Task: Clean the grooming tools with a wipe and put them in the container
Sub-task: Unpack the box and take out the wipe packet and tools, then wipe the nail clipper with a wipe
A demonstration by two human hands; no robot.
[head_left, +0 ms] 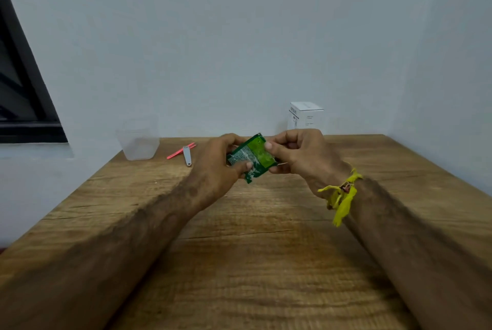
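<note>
Both hands grasp a green wipe sachet (250, 158) at frame centre, apparently to tear it.
Left hand (221, 167) steadies one edge; right hand (298, 155) pinches the other; nail clipper (187, 155), pink tool (181, 151) and clear container (138, 140) wait centre-left, untouched.

Single view, from your head: it looks forward and down across the desk (266, 263) toward the wall (239, 36). Your forearms fill the near foreground; the desk's far edge sits mid-frame.
</note>
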